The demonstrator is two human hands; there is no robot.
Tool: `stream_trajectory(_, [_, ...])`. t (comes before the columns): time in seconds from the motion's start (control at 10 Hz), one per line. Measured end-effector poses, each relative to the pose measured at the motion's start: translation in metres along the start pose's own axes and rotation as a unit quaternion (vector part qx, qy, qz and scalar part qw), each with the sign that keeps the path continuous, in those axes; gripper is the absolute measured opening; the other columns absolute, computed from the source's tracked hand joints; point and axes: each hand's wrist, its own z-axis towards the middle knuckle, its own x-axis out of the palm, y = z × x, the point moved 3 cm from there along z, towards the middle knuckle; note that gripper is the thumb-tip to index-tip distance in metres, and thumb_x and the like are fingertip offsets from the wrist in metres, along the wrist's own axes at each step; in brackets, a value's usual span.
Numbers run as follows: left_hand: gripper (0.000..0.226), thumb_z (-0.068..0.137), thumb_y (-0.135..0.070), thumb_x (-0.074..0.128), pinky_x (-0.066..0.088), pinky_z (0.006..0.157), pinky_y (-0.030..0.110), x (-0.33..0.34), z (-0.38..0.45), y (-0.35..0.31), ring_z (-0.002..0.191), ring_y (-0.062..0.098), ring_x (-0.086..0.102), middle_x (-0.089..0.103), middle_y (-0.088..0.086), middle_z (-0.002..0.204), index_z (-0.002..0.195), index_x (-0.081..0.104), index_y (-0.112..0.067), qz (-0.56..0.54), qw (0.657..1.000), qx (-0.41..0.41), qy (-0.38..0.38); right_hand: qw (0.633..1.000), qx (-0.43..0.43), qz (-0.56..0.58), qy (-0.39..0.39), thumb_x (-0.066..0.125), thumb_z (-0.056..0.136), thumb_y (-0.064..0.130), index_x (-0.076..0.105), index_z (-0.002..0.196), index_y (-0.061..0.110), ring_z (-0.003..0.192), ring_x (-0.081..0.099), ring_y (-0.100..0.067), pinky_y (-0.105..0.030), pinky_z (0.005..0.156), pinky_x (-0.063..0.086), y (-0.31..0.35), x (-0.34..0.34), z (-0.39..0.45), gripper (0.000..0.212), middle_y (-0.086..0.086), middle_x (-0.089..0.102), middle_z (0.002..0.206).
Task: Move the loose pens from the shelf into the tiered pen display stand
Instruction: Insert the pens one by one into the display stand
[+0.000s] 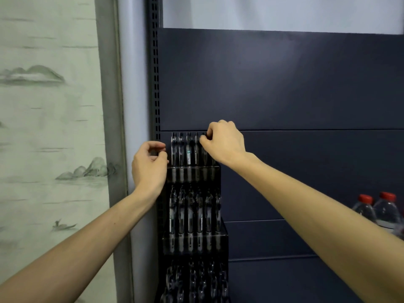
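Observation:
A clear tiered pen display stand (194,243) stands against the dark shelf back, with several black pens upright in each of its three visible tiers. My right hand (225,142) is at the right end of the top tier, its fingertips pinching the top of a pen (204,149) there. My left hand (149,165) hovers at the stand's upper left edge with fingers curled; I see nothing in it. The lowest tier (194,281) is dark and partly cut off at the bottom.
Water bottles with red caps (380,208) stand at the right, behind my right forearm. A slotted upright post (155,84) runs along the shelf's left side. A wall hanging with an ink landscape (50,127) fills the left.

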Motion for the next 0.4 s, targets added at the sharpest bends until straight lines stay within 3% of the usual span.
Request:
stream_trajectory(0.1, [0.023, 0.08, -0.019, 0.056, 0.061, 0.076, 0.055, -0.001, -0.001, 0.008, 0.076, 0.022, 0.072, 0.072, -0.018, 0.076, 0.088, 0.064, -0.039, 0.015, 1.0, -0.002, -0.011, 1.0, -0.006, 0.025, 0.003, 0.053, 0.101, 0.038, 0.065, 0.103, 0.015, 0.112, 0.053, -0.026, -0.037, 0.078, 0.047, -0.002, 0.005, -0.005, 0.027, -0.005, 0.061, 0.115])
stream_trajectory(0.2, [0.024, 0.086, -0.013, 0.058, 0.056, 0.067, 0.046, -0.001, -0.007, 0.015, 0.064, 0.018, 0.062, 0.068, -0.009, 0.072, 0.09, 0.064, -0.036, 0.024, 0.999, -0.002, -0.03, 0.984, 0.026, 0.172, -0.049, 0.049, 0.104, 0.045, 0.05, 0.139, 0.015, 0.127, 0.048, -0.02, -0.036, 0.096, 0.045, -0.007, 0.011, -0.019, 0.046, -0.002, 0.053, 0.139])
stream_trajectory(0.3, [0.023, 0.09, -0.01, 0.058, 0.048, 0.063, 0.038, -0.003, -0.015, 0.013, 0.06, 0.017, 0.055, 0.066, -0.004, 0.073, 0.093, 0.064, -0.032, 0.04, 0.999, -0.001, -0.038, 0.965, 0.061, 0.246, -0.072, 0.047, 0.105, 0.045, 0.04, 0.148, 0.016, 0.132, 0.046, -0.017, -0.035, 0.102, 0.043, -0.009, 0.015, -0.033, 0.053, 0.001, 0.048, 0.147])
stream_trajectory(0.4, [0.019, 0.092, -0.009, 0.057, 0.047, 0.066, 0.036, -0.008, -0.021, 0.015, 0.063, 0.017, 0.056, 0.066, -0.001, 0.076, 0.097, 0.064, -0.027, 0.034, 0.999, -0.011, -0.037, 0.937, 0.132, 0.32, -0.048, 0.043, 0.106, 0.049, 0.032, 0.154, 0.016, 0.136, 0.044, -0.018, -0.036, 0.107, 0.04, -0.01, 0.024, -0.053, 0.059, 0.001, 0.043, 0.153])
